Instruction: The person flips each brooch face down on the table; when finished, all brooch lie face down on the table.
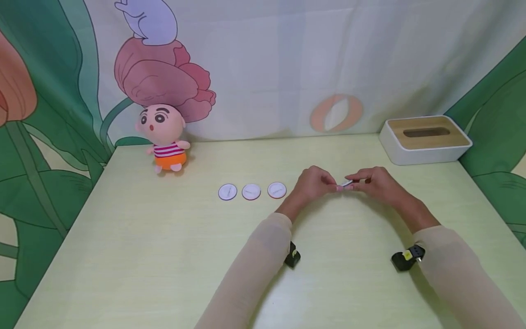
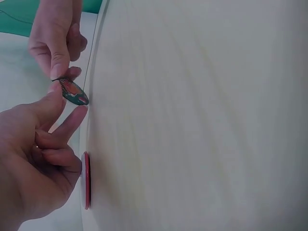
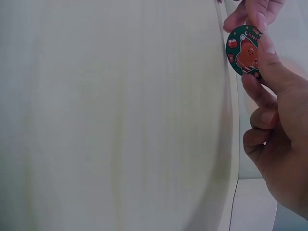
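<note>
Between my two hands, over the right half of the table, is a round badge (image 1: 347, 183). In the right wrist view the badge (image 3: 243, 50) shows a green face with a reddish-brown cartoon figure. My left hand (image 1: 314, 183) pinches one edge with its thumb and fingers. On the opposite edge, my right hand (image 1: 380, 183) pinches it between thumb and index finger. Left of the hands, three white-backed discs lie in a row: one left disc (image 1: 228, 192), a middle disc (image 1: 251, 192) and a red-rimmed disc (image 1: 277, 190) nearest my left wrist.
A plush doll (image 1: 166, 137) in a striped top and orange shorts sits at the back left of the table (image 1: 164, 256). At the back right stands a white tissue box (image 1: 427, 155) with a wooden lid. A printed curtain (image 1: 263, 68) hangs behind the table.
</note>
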Available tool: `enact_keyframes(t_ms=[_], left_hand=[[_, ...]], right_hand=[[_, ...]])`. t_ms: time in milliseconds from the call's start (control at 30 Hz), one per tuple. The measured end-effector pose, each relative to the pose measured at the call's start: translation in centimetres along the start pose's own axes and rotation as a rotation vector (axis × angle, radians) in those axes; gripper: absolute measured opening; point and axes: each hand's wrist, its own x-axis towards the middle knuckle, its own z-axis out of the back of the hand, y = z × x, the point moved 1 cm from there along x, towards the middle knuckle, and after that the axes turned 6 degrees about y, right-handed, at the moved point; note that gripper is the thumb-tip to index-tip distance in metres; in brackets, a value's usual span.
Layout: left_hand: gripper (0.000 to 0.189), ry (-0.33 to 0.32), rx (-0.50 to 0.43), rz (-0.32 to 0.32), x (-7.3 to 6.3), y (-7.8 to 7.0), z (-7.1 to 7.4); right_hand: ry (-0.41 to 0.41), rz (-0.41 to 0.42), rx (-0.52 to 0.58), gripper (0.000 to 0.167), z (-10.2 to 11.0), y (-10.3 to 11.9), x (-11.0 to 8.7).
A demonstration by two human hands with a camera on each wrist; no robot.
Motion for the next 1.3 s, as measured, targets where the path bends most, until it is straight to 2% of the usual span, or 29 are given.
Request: enact_keyframes(t_ms=[133, 333, 467, 700, 800, 1100, 1200, 1300], left_hand=[[0.017, 0.018, 0.018, 0.014, 0.0, -0.1, -0.1], [0.023, 0.0, 0.054, 0.063, 0.1, -0.3, -0.3], [0.025, -0.008, 0.11, 0.105, 0.1, -0.6, -0.5], [0.012, -0.028, 0.167, 0.211, 0.0, -1.3, -1.1], [0.013, -0.034, 0.195, 0.22, 0.0, -1.3, -1.4], [0.011, -0.052, 0.256, 0.197, -0.6, -1.5, -1.1], [0.018, -0.047, 0.261, 0.123, -1.1, -1.2, -0.8], [0.021, -0.028, 0.264, 0.014, -1.9, -0.6, -0.1]], right_hand=[[0.069, -0.046, 0.007, 0.034, -0.1, 0.0, 0.0], [0.138, -0.063, 0.013, 0.04, -0.4, -0.3, 0.1], [0.134, -0.063, 0.005, 0.043, -0.5, -0.5, 0.1], [0.124, -0.106, -0.025, 0.046, -0.8, -0.3, 0.3], [0.127, -0.129, -0.034, 0.044, -1.0, -0.3, 0.4], [0.132, -0.13, -0.049, 0.044, -0.9, 0.0, 0.8], [0.132, -0.127, -0.054, 0.047, -0.7, 0.1, 0.6], [0.131, -0.134, -0.07, 0.046, -0.5, 0.4, 0.4]])
